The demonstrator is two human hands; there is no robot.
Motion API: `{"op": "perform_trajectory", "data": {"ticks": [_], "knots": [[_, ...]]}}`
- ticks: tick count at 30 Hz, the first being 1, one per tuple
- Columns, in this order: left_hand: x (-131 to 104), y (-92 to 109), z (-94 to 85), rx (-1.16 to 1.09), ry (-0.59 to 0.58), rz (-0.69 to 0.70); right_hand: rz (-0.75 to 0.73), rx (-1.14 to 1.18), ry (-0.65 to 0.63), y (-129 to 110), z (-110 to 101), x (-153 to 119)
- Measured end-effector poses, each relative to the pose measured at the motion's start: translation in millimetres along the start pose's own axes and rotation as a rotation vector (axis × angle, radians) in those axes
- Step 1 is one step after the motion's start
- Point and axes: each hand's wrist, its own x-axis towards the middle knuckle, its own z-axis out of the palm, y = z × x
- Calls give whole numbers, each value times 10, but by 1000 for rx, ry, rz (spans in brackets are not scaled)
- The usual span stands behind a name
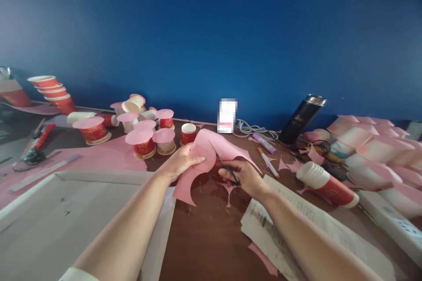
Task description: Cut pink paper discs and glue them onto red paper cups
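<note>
My left hand (184, 161) pinches a sheet of pink paper (222, 144), thumb on top. A drawn circle outline shows on the paper beside the thumb, and curved pieces are cut out of its lower edge. In my right hand (245, 178) is a pair of scissors (231, 173) with dark handles, fingers wrapped round them. The blades point up and left at the right side of the circle; whether they touch the paper I cannot tell. Just behind the sheet stands a red paper cup (188, 135). Pink scraps (228, 191) lie under the scissors.
Left, several cups carry pink paper discs (140, 136), beside stacked red cups (54, 92). A white tray (145, 176) fills the front left. On the right are a marker (268, 163), a glue stick (264, 143), a black flask (301, 119), fallen cups (329, 184) and printed sheets (316, 215).
</note>
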Motion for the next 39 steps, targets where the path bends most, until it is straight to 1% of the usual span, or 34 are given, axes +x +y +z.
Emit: {"op": "perform_trajectory", "data": {"ticks": [4,13,20,25,30,35,39], "knots": [[2,-8,-19,6,-17,9,10,-6,6,-16,1,1],[12,-41,-73,57,56,-33,61,68,6,-38,8,-10],[4,-15,-80,60,41,-43,86,56,0,-30,-24,-12],[16,-17,-89,55,36,-30,118,33,7,-79,-31,-22],[15,-11,-102,74,33,-40,124,28,5,-113,-28,-30],[-11,36,-98,86,10,-41,81,6,-8,-91,-35,-26],[-4,3,-92,115,34,-17,92,17,-26,-57,-40,-19]]}}
